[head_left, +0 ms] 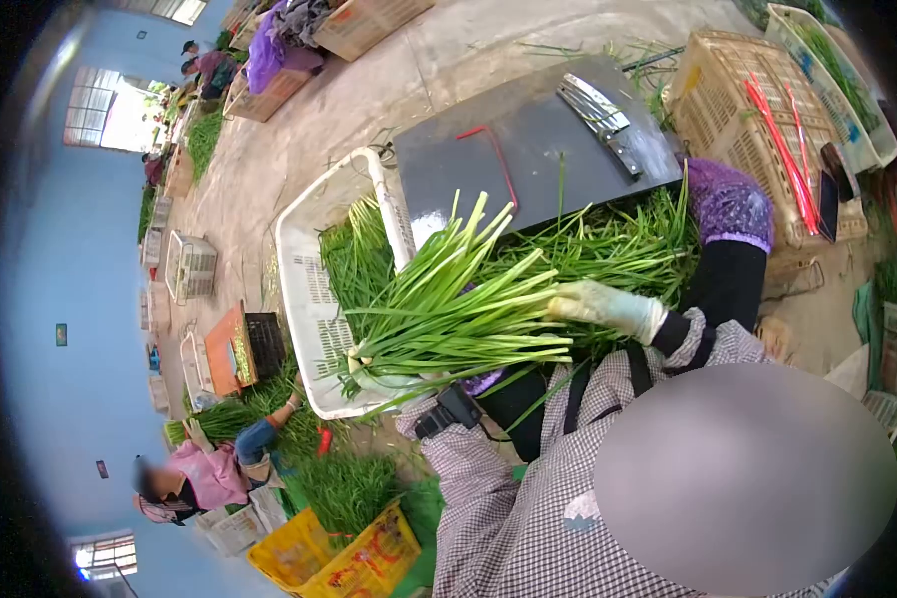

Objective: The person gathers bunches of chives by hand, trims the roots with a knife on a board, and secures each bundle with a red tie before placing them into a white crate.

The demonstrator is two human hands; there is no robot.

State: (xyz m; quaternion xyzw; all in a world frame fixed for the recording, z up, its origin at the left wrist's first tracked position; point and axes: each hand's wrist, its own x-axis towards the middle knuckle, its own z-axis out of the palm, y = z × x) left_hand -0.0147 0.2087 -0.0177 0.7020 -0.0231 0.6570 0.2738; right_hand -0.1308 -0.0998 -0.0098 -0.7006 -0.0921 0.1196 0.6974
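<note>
A large bunch of long chives (458,309), green with pale stalk ends, lies spread across my lap and the rim of a white plastic crate (302,269). My left hand (384,377), gloved, is wrapped round the bunch's leafy side low by the crate; leaves partly cover its fingers. At the pale stalk ends, my gloved right hand (598,304) has its fingers closed on some stalks. More chives (354,254) lie inside the crate. Beyond my hands, a dark board (468,169) holds a knife (603,125) with a dark handle and a thin red tie (501,164).
Loose chives (628,239) are heaped between the board and my legs. At right, an upturned tan crate (718,110) carries red ties (782,149) and a phone (828,204). A yellow crate (369,553) and another person (204,473) are at lower left.
</note>
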